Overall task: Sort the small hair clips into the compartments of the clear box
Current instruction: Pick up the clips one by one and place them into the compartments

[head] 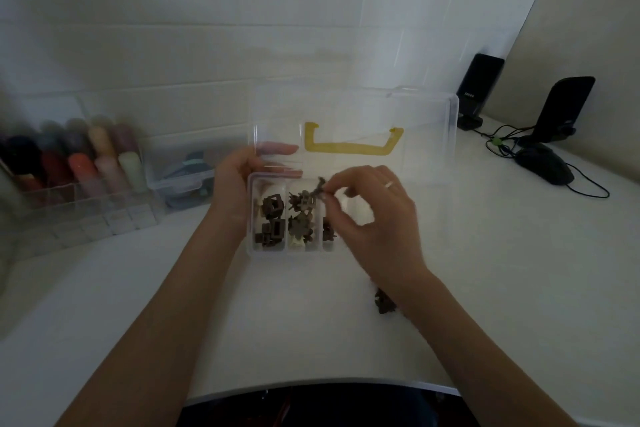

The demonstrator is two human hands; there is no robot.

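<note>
Right hand (372, 218) pinches a small brown hair clip (320, 188) at fingertips, directly over the clear box's (250, 215) middle compartment; drop is straight down. Left hand (239, 180) grips the box's left-rear corner. Loose clips (383, 302) wait on tabletop (485, 288) beneath right wrist.

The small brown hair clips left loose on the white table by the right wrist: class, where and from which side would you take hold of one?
Probably from above, pinching one small brown hair clip across its narrow body with fingertips. The pile lies flat on the white table, partly hidden under the right hand's wrist, so its near-left edge is freest.
</note>
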